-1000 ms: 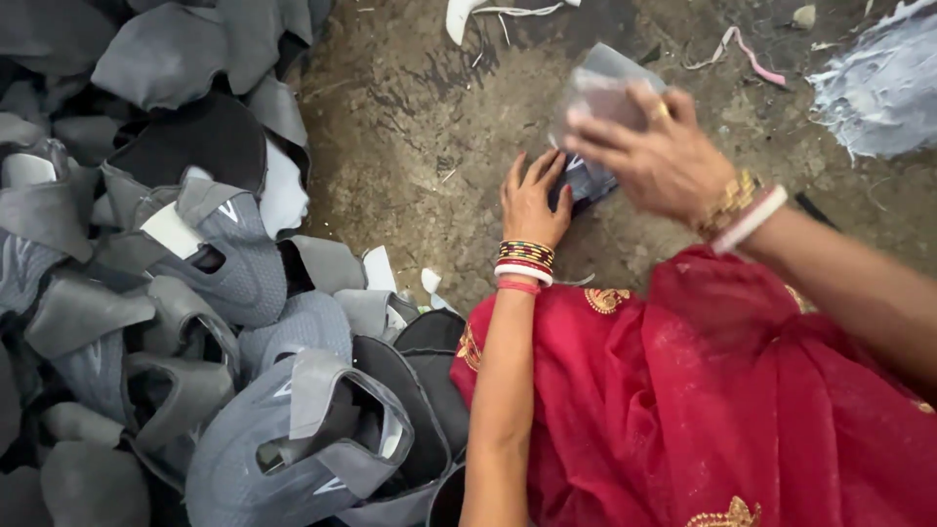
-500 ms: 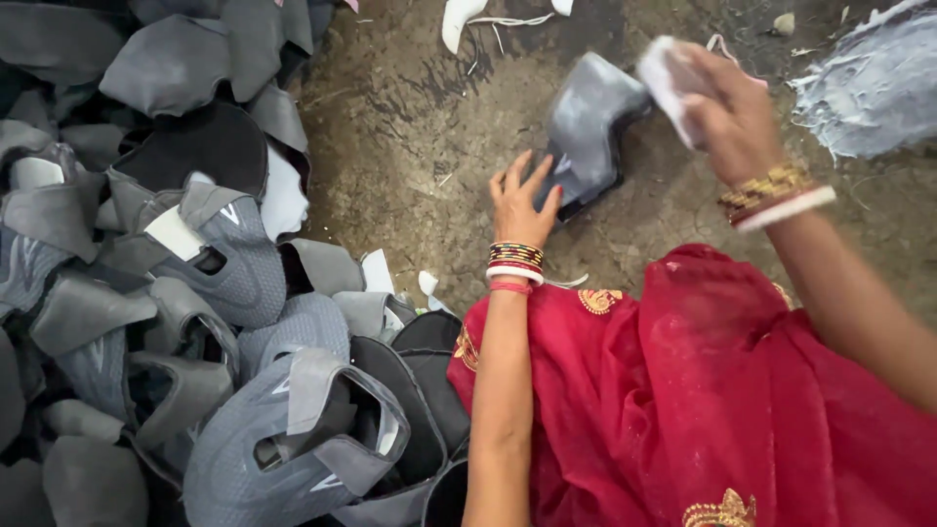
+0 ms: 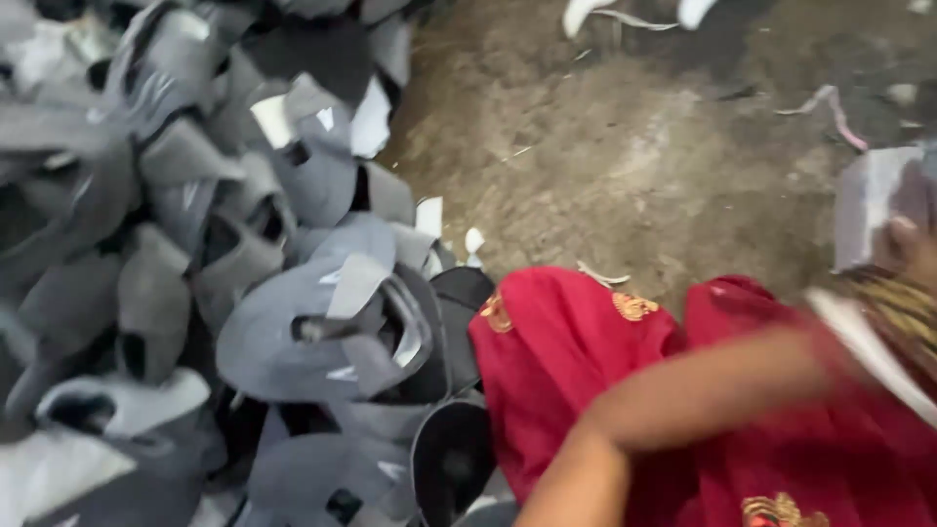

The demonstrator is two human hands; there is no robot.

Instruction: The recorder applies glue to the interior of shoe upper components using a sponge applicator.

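The frame is blurred by motion. My left arm [image 3: 703, 390] reaches across my red embroidered cloth [image 3: 576, 361] to the right edge. Gold bangles and a white band ring its wrist. My left hand [image 3: 913, 249] is up against a pale grey piece of shoe material [image 3: 867, 205] and appears to grip it above the dirt floor [image 3: 625, 166]. Its fingers are too smeared to make out. My right hand does not show anywhere.
A big heap of grey and black shoe uppers [image 3: 322, 332] fills the left half, right up to my knee. White scraps [image 3: 586, 12] lie on the floor at the top, and a thin pinkish strip [image 3: 830, 102] at the upper right.
The view has tilted down. My left arm swung from the middle of the floor to the right edge. The grey shoe upper is gone from the middle, and my right hand has left the view.
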